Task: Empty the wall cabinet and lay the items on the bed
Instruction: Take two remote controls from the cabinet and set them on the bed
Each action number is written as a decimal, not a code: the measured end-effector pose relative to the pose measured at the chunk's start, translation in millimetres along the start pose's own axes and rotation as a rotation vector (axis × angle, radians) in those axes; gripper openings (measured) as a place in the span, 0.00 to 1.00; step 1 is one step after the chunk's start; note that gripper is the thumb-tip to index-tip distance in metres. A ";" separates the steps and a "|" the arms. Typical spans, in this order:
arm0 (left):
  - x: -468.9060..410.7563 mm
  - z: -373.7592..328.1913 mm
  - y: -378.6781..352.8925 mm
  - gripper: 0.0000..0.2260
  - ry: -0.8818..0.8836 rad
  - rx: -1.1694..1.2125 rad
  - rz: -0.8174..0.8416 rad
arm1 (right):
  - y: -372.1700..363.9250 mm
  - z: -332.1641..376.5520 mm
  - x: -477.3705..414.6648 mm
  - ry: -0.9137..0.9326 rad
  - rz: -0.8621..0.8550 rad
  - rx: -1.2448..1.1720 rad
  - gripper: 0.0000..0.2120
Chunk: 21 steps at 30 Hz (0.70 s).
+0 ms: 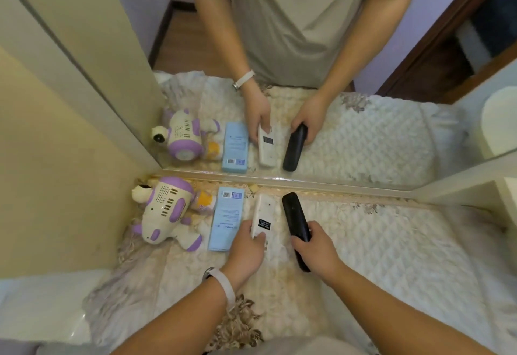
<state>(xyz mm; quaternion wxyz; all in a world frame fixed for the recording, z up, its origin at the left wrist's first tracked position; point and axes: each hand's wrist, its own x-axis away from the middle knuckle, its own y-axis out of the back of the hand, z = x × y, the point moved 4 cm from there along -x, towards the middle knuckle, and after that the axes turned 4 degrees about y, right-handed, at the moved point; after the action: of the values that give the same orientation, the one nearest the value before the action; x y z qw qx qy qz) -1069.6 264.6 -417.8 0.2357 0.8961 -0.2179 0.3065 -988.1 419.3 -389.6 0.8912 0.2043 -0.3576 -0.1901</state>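
Note:
On the quilted cream bed cover (391, 242) lie a white and purple toy robot (165, 212), a light blue box (226, 217), a white remote (263, 215) and a black remote (295, 223), side by side near a mirror. My left hand (246, 251) grips the near end of the white remote, which lies back side up. My right hand (316, 245) is closed around the black remote, which rests on the cover. The wall cabinet is not in view.
A large mirror (363, 103) stands along the far edge of the bed and repeats the items and the person. A cream wall panel (56, 159) closes the left side. A white band sits on my left wrist.

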 end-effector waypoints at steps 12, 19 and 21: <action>-13.9 -11.3 -6.5 0.12 -0.028 -0.246 0.019 | -9.9 -9.1 -25.7 -0.004 0.016 0.051 0.14; 15.2 -20.8 -4.8 0.14 -0.104 -0.281 -0.153 | 9.9 -10.9 -23.8 0.065 0.063 0.108 0.14; 27.6 -24.7 -4.1 0.18 -0.117 -0.276 -0.175 | 16.7 -11.1 -21.5 0.099 0.092 0.138 0.17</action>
<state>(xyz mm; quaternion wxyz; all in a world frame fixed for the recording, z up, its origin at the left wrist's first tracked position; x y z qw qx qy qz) -1058.6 274.8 -383.8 0.3694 0.8869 -0.1926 0.1995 -991.4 446.4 -400.6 0.8995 0.2575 -0.3343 -0.1135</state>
